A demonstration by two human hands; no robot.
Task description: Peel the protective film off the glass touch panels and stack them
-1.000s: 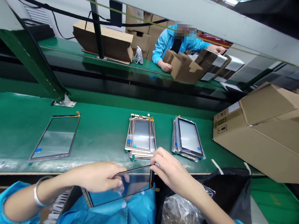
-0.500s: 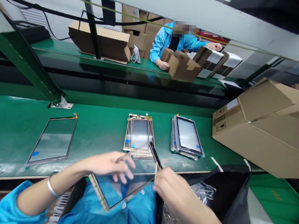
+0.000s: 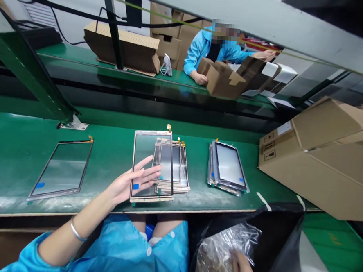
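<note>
My left hand [image 3: 126, 186] holds a gold-framed glass panel [image 3: 148, 150] up over the green bench, fingers spread behind the glass and seen through it. The panel has a blue tab at its lower left and overlaps a stack of like panels [image 3: 182, 169] lying on the bench. My right hand [image 3: 241, 270] is low at the frame's bottom, on crumpled clear film [image 3: 217, 253] inside a black bag [image 3: 282, 236]; its fingers are hidden.
A dark-framed panel stack [image 3: 228, 167] lies to the right, a single panel [image 3: 62, 167] to the left. A large cardboard box [image 3: 324, 161] fills the bench's right end. Across a second bench a person in blue [image 3: 202, 51] handles boxes [image 3: 223, 81]. A green post [image 3: 34, 69] slants at left.
The panel, held low by both hands, was turned and raised over the bench in my left hand alone. My right hand let go and dropped into the black bag.
</note>
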